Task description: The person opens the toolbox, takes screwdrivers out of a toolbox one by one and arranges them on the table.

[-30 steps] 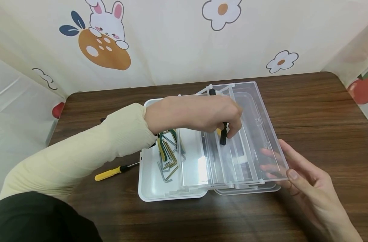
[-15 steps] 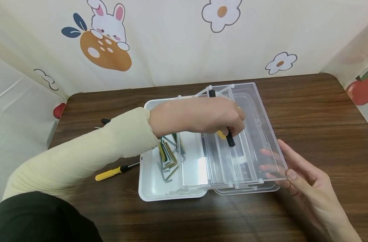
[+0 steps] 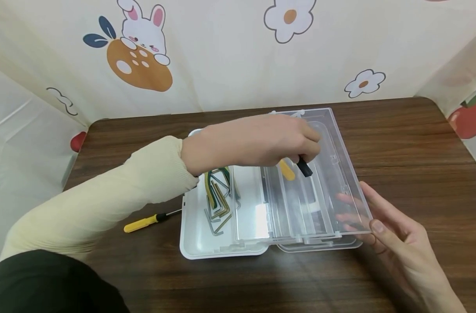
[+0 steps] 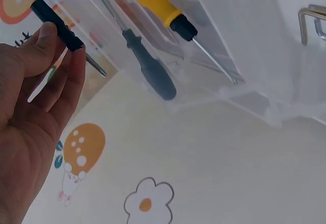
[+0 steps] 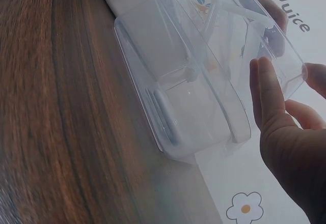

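My left hand [image 3: 271, 140] is over the clear divided tray [image 3: 341, 174] and pinches a short black-handled screwdriver [image 4: 57, 24] between thumb and fingers; its metal tip points out past the fingertips. In the left wrist view, a yellow-handled screwdriver [image 4: 153, 0] and a dark-handled screwdriver [image 4: 151, 68] lie in the tray's compartments. My right hand [image 3: 407, 243] grips the tray's near right corner, the thumb on the rim and the other fingers [image 5: 270, 89] underneath. Several bent hex keys [image 3: 219, 202] lie in the white box [image 3: 194, 243] at the left, partly covered by the forearm.
Hinged plastic arms [image 4: 204, 98] link the tray to the box. A clear lid [image 3: 320, 248] lies below the tray. Another yellow-handled screwdriver [image 3: 141, 224] is on the wooden table [image 3: 230, 287], left of the box. A printed curtain [image 3: 222, 61] stands behind the table.
My left hand has shifted right across the tray with the black-handled screwdriver, whose handle now tilts more. More of the yellow handle in the tray shows. My right hand stays at the corner.
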A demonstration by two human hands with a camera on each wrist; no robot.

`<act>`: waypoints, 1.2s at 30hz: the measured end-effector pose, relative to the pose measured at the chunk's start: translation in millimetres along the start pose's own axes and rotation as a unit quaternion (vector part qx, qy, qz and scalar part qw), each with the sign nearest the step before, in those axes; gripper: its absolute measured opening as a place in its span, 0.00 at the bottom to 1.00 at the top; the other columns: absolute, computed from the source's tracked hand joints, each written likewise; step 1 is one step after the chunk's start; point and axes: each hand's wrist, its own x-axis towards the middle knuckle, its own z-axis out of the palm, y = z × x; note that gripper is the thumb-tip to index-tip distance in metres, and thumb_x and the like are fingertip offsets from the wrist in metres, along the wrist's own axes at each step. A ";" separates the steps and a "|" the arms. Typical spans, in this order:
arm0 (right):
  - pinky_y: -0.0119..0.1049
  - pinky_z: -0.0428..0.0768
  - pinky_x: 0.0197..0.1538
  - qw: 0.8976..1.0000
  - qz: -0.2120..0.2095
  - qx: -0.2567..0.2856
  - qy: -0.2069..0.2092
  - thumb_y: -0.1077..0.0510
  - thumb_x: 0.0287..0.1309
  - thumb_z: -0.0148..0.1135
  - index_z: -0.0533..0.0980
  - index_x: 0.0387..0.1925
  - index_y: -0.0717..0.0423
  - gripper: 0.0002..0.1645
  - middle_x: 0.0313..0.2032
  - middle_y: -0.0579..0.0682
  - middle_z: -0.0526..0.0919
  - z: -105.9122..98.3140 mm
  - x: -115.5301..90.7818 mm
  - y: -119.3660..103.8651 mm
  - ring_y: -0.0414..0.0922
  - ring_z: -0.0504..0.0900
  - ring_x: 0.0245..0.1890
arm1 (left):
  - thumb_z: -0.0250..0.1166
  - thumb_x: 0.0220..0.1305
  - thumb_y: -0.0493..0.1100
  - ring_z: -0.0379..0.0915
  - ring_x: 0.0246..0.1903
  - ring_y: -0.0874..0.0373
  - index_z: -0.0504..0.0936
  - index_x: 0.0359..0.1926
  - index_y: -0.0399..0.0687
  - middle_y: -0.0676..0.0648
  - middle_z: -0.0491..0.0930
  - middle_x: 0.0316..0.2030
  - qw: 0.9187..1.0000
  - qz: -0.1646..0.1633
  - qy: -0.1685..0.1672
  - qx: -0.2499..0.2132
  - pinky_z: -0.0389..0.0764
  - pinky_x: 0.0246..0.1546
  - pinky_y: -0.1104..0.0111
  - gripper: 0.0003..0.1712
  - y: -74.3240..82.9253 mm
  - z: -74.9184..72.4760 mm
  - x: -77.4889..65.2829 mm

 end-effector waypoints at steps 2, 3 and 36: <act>0.43 0.84 0.63 1.000 -0.004 0.003 -0.003 0.76 0.77 0.30 0.40 0.81 0.69 0.35 0.74 0.66 0.68 0.0 0.1 0.4 0.56 0.81 0.67 | 0.63 0.74 0.35 0.77 0.46 0.54 0.85 0.41 0.46 0.50 0.81 0.42 1.000 -0.002 0.013 0.002 0.78 0.49 0.69 0.05 -2.1 -2.2 -5.5; 0.43 0.83 0.63 1.000 -0.006 0.006 -0.006 0.76 0.77 0.29 0.40 0.81 0.69 0.35 0.74 0.67 0.68 -0.1 0.0 0.6 0.57 0.81 0.67 | 0.62 0.74 0.35 0.77 0.46 0.54 0.84 0.41 0.45 0.50 0.82 0.41 1.000 -0.003 0.019 0.002 0.78 0.50 0.69 0.05 -3.3 -3.2 -8.2; 0.43 0.83 0.64 0.999 -0.017 0.030 -0.011 0.77 0.76 0.29 0.40 0.80 0.70 0.35 0.74 0.69 0.68 -0.2 1.1 2.2 0.58 0.80 0.67 | 0.70 0.65 0.32 0.78 0.35 0.55 0.87 0.47 0.43 0.46 0.85 0.41 0.952 -0.274 0.132 -0.023 0.83 0.36 0.60 0.10 -53.8 27.5 -187.2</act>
